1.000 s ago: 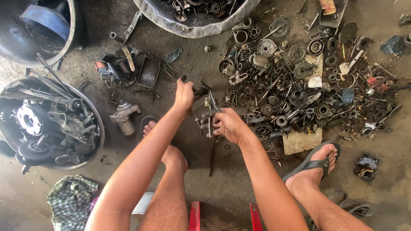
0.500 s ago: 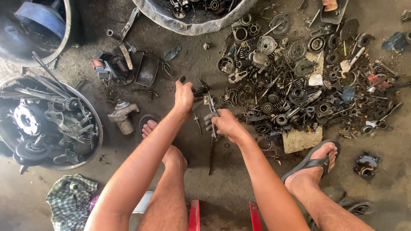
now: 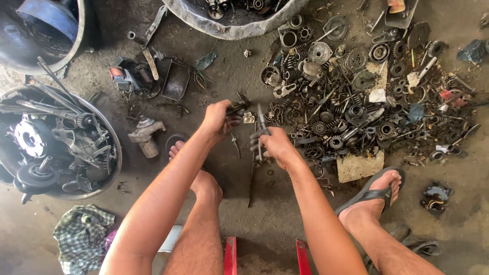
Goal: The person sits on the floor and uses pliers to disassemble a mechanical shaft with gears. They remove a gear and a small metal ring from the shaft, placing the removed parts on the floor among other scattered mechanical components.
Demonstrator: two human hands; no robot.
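My left hand is closed around a small dark metal part held just above the dirty concrete floor. My right hand grips a pair of pliers whose jaws point up toward that part. The two hands are close together, a few centimetres apart. A long thin metal rod lies on the floor under my right hand. My knees and a red stool edge show at the bottom.
A wide heap of greasy gears, bearings and springs spreads to the right. A basin of engine parts sits at left, another basin at top. A small carburettor-like part lies by my left foot; a checked cloth lies at bottom left.
My right hand has shifted slightly toward me with the pliers. My left hand stays on the small part, barely moved.
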